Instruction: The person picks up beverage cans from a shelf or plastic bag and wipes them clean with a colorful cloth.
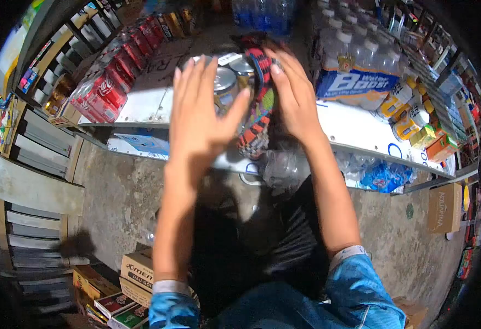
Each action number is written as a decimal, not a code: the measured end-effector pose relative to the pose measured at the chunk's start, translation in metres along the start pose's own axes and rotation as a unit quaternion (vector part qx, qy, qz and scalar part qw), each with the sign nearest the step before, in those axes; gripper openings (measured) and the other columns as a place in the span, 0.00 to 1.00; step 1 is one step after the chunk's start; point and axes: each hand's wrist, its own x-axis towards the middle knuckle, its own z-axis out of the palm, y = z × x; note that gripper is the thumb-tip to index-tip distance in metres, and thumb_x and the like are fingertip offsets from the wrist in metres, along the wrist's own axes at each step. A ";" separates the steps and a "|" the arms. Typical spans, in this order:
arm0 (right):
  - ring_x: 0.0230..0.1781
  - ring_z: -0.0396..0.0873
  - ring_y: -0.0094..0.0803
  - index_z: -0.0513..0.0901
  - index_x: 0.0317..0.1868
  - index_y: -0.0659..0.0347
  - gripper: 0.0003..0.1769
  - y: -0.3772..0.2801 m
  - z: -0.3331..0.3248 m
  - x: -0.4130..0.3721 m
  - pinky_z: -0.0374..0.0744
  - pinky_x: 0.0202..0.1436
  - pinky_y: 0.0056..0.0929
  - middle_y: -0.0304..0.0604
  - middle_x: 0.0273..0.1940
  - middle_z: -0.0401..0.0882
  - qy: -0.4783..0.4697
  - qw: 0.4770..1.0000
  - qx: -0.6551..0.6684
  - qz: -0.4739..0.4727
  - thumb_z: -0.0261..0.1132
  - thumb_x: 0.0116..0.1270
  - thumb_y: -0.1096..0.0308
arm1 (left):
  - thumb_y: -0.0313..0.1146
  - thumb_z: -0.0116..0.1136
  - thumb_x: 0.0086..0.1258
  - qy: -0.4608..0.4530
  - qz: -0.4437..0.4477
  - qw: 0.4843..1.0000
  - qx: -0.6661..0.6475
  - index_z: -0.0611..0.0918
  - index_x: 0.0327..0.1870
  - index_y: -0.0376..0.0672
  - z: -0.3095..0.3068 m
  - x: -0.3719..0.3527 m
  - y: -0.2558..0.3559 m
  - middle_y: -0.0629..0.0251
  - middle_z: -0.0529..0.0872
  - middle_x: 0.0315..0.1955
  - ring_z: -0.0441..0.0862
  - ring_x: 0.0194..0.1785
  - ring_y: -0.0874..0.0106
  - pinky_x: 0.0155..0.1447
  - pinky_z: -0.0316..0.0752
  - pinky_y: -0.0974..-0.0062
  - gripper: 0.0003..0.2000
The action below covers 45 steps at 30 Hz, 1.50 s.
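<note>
- The likeliest mishap, in my judgement, is a tipped can: the upright metal drink cans [225, 85] stand between the two hands, and an uneven push from either side could topple one.
- The patterned cloth [261, 118] lies against the right side of the cans and its lower end hangs at the front edge of the shelf [150, 107]; a tug there could drag a can with it.
- A can pulled too far forward might drop off that edge, towards the clear plastic bottle [283, 169] below or the concrete floor [117, 203].
- The left hand [197, 112] hides part of the cans, so a poor hold on them could go unnoticed.
- That hand is spread wide, fingers nearly straight and thumb stretched out to the right, over the left side of the cans; it has no clear grasp on anything, and blur leaves the exact contact uncertain.
- The right hand [295, 98] has its fingers gently bent over the upper part of the cloth, thumb tip by its edge; I cannot tell whether it pinches the fabric or only rests against it.
- Red Coca-Cola cans [100, 98] stand to the left, and the Water Boost bottle pack [355, 83] sits near the right hand.
</note>
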 end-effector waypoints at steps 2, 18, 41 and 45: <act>0.71 0.74 0.58 0.80 0.67 0.70 0.27 -0.004 0.008 -0.005 0.69 0.77 0.43 0.64 0.67 0.78 0.047 0.993 0.064 0.082 0.52 0.85 0.55 | 0.62 0.67 0.67 -0.066 0.011 0.992 0.110 0.77 0.70 0.27 -0.003 0.026 0.003 0.31 0.76 0.70 0.73 0.76 0.43 0.81 0.64 0.55 0.44; 0.58 0.82 0.52 0.83 0.57 0.71 0.27 -0.028 0.030 0.017 0.74 0.65 0.44 0.60 0.56 0.85 0.183 0.932 0.271 0.156 0.49 0.86 0.53 | 0.55 0.75 0.55 -0.273 0.090 0.953 0.092 0.71 0.69 0.26 0.001 0.091 -0.023 0.38 0.83 0.47 0.81 0.53 0.44 0.61 0.75 0.53 0.48; 0.83 0.60 0.53 0.69 0.79 0.64 0.30 -0.046 0.032 -0.006 0.58 0.86 0.44 0.60 0.79 0.66 -0.006 0.995 0.089 -0.035 0.42 0.88 0.55 | 0.43 0.85 0.46 -0.023 0.134 0.990 -0.039 0.61 0.81 0.37 -0.037 0.009 -0.057 0.44 0.70 0.69 0.69 0.73 0.46 0.76 0.67 0.52 0.59; 0.69 0.78 0.50 0.77 0.72 0.64 0.27 -0.012 0.058 -0.011 0.73 0.75 0.43 0.55 0.66 0.81 0.073 0.958 0.224 0.162 0.44 0.88 0.55 | 0.43 0.86 0.45 0.014 0.127 0.991 -0.030 0.63 0.80 0.36 -0.039 0.002 -0.060 0.45 0.70 0.69 0.71 0.71 0.47 0.75 0.69 0.53 0.58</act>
